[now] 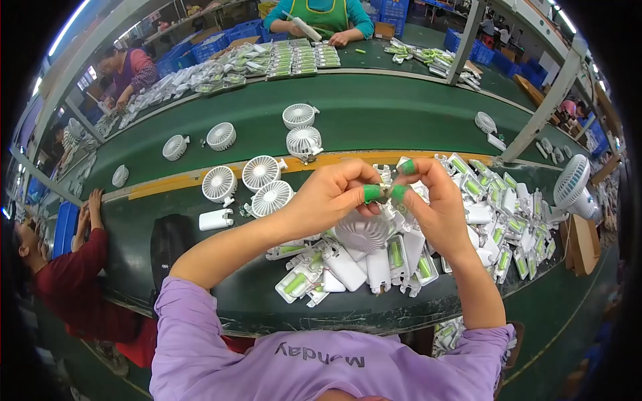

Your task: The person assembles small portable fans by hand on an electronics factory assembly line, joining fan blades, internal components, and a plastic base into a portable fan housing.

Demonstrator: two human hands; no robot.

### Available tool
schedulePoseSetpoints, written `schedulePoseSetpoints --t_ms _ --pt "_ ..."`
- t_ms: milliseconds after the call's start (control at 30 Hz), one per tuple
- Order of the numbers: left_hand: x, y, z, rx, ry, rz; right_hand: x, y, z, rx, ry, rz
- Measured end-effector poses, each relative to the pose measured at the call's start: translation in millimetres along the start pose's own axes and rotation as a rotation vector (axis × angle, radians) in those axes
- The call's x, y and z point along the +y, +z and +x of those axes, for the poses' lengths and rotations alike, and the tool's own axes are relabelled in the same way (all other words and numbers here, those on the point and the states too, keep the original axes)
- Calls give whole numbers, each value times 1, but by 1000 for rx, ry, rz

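Observation:
My left hand (344,188) and my right hand (435,204) meet above a pile of handle housings, both closed in a pinch, with green tape round several fingertips. A small dark part shows between the fingertips, too hidden to name. Directly below them is a white round fan head (363,234); whether it hangs from my fingers or rests on the pile I cannot tell. Under and around it lie white handle housings (344,269), several open with green battery cells (294,283) inside.
More handle housings (508,224) spread to the right, near a standing fan (573,182). Fan heads (219,184) lie left of my forearm, others (303,142) on the green belt (388,110). A black pouch (170,244) lies at left. Co-workers sit across and at left.

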State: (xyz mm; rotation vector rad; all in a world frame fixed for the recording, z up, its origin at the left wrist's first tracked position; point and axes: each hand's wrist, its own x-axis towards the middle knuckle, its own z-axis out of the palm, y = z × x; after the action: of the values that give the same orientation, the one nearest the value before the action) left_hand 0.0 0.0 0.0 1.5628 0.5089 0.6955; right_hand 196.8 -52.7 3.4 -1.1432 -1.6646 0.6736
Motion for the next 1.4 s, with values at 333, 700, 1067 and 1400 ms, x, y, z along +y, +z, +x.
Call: schedulePoseSetpoints --t_ms 333,700,1067,1400 --pt "18 3 -3 -12 49 159 -11 -21 3 -163 -170 -162" --pt "8 0 4 -11 155 355 1 -15 5 -168 -241 -170" --pt "-59 -96 127 137 101 242 43 -46 114 -47 86 233" --pt "-138 -139 213 319 -109 1423 171 -68 148 234 12 -432"
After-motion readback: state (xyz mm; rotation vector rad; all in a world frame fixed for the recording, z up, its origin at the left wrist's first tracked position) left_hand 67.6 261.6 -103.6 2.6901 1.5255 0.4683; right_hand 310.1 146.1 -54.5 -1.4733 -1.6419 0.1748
